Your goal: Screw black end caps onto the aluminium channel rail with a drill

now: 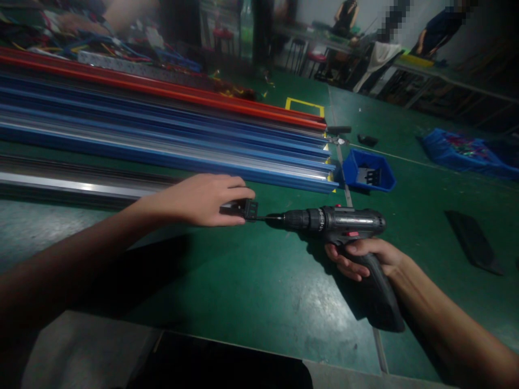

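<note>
My right hand is wrapped round the handle of a black cordless drill, which lies level and points left. From its chuck a thin bit reaches to a small black end cap. My left hand is closed round the end of a dark metal profile, at the cap. Most of the gripped end is hidden under my fingers. Whether the bit sits in a screw is too small to tell.
Blue profiles and a red profile lie beyond my hands. A blue bin holds dark parts. Farther right are another blue bin and a flat black piece. A co-worker's hand is among wires, upper left.
</note>
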`<action>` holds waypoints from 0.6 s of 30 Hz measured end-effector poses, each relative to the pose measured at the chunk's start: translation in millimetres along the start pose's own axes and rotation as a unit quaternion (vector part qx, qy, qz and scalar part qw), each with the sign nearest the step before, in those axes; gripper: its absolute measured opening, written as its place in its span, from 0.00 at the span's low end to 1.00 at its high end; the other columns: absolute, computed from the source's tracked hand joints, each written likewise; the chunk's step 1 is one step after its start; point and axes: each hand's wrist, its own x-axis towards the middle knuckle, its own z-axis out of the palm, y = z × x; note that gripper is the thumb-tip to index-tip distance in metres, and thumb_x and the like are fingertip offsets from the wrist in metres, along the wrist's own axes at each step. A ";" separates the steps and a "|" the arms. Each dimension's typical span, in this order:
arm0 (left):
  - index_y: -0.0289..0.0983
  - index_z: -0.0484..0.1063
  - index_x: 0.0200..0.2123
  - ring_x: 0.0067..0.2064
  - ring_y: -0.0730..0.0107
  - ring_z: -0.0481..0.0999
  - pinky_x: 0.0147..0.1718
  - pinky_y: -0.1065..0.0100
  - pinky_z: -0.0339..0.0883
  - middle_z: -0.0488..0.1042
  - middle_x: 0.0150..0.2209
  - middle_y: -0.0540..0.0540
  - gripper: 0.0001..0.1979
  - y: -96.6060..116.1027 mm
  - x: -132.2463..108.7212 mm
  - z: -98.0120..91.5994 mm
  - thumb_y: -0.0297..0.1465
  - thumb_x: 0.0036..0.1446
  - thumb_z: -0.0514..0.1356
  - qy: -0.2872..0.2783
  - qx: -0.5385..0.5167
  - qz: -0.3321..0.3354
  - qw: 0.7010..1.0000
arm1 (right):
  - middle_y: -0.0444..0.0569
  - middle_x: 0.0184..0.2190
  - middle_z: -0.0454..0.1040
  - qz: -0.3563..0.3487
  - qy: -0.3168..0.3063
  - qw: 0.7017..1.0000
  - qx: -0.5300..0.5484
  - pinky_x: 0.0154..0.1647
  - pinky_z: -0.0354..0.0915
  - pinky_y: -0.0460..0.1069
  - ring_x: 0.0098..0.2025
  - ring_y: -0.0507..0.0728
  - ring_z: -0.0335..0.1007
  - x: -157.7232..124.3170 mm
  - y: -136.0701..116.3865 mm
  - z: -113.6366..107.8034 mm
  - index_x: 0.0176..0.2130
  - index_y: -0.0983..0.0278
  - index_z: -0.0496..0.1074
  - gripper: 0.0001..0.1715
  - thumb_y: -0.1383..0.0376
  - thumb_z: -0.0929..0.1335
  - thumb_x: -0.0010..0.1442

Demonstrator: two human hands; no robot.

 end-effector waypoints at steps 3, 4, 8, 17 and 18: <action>0.47 0.72 0.63 0.49 0.55 0.78 0.42 0.64 0.69 0.76 0.56 0.41 0.28 0.2 0.2 -0.2 0.53 0.67 0.57 -0.004 0.008 0.003 1.000 | 0.49 0.34 0.74 0.000 0.002 1.000 0.002 0.28 0.72 0.43 0.20 0.44 0.62 -0.1 -0.2 -0.5 0.48 0.75 0.79 0.16 0.65 0.73 0.66; 0.47 0.72 0.63 0.49 0.55 0.78 0.42 0.63 0.69 0.76 0.56 0.41 0.28 0.3 0.2 -0.1 0.53 0.67 0.57 -0.006 0.011 0.003 1.000 | 0.49 0.34 0.74 0.000 0.000 1.000 0.002 0.28 0.72 0.43 0.20 0.44 0.62 -0.1 -0.1 -0.9 0.49 0.75 0.80 0.16 0.65 0.73 0.66; 0.46 0.71 0.64 0.50 0.55 0.78 0.43 0.63 0.69 0.75 0.56 0.41 0.27 0.3 0.2 0.5 0.52 0.68 0.57 -0.008 0.018 0.004 1.000 | 0.49 0.34 0.74 -0.005 -0.014 1.000 -0.002 0.29 0.72 0.43 0.21 0.45 0.61 0.2 0.6 -2.7 0.50 0.74 0.80 0.17 0.64 0.73 0.66; 0.47 0.71 0.64 0.50 0.54 0.78 0.43 0.63 0.69 0.76 0.57 0.41 0.28 -0.7 -0.1 1.6 0.53 0.68 0.57 -0.002 0.015 0.003 1.000 | 0.51 0.36 0.74 -0.018 -0.022 1.000 0.000 0.30 0.73 0.44 0.21 0.45 0.61 0.4 2.3 -2.5 0.50 0.76 0.78 0.16 0.65 0.71 0.67; 0.47 0.71 0.64 0.50 0.55 0.78 0.43 0.63 0.69 0.75 0.57 0.41 0.28 -0.5 -0.2 1.4 0.53 0.68 0.57 -0.004 0.016 0.004 1.000 | 0.51 0.36 0.74 -0.020 -0.022 1.000 -0.002 0.30 0.73 0.44 0.21 0.45 0.61 0.3 2.4 -2.5 0.50 0.76 0.78 0.16 0.65 0.71 0.67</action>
